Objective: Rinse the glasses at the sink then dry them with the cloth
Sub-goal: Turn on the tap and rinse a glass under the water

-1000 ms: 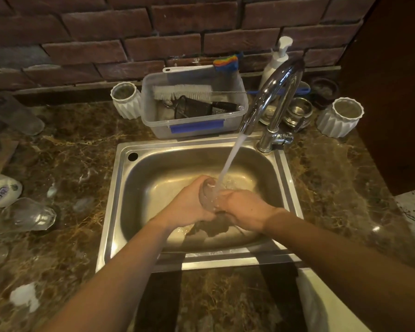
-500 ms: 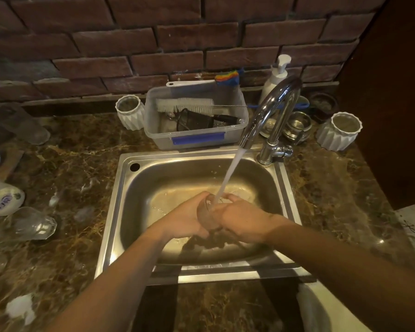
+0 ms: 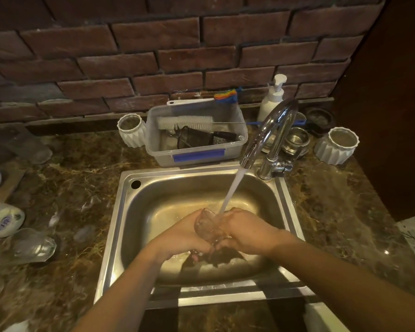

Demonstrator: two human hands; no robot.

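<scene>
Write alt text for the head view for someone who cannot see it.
Both hands, left hand and right hand, hold a clear glass under water running from a chrome tap over a steel sink. Behind it stand a plastic tub with a bottle brush, and a soap pump.

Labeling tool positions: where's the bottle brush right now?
Head view, behind the sink: the bottle brush lies across the top of the clear plastic tub, between the left white ribbed pot and the faucet.
</scene>
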